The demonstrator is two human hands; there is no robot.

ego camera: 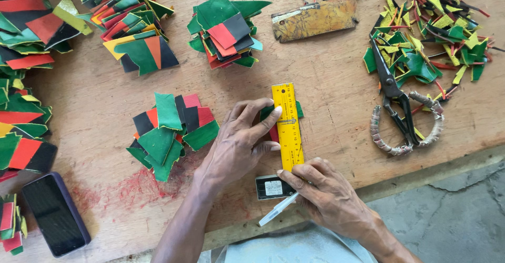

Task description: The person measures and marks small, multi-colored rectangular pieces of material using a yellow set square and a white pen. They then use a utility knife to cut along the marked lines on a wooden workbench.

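Observation:
My left hand (236, 144) presses its fingers down on a yellow ruler (288, 123) that lies over a small green, red and black patch (272, 117) on the wooden table (336, 84). My right hand (329, 194) holds a white pen (278, 209) at the ruler's near end, its fingers closed around the barrel. Under my right hand a small black piece with a white label (272, 186) lies flat on the wood.
Stacks of green, red, black and yellow patches lie at left and top (134, 23), with one pile (168, 131) beside my left hand. Black scissors with wrapped handles (402, 118) and trimmings (431, 31) are at right. A phone (55, 213) lies at bottom left, a worn brown block (314, 18) at top.

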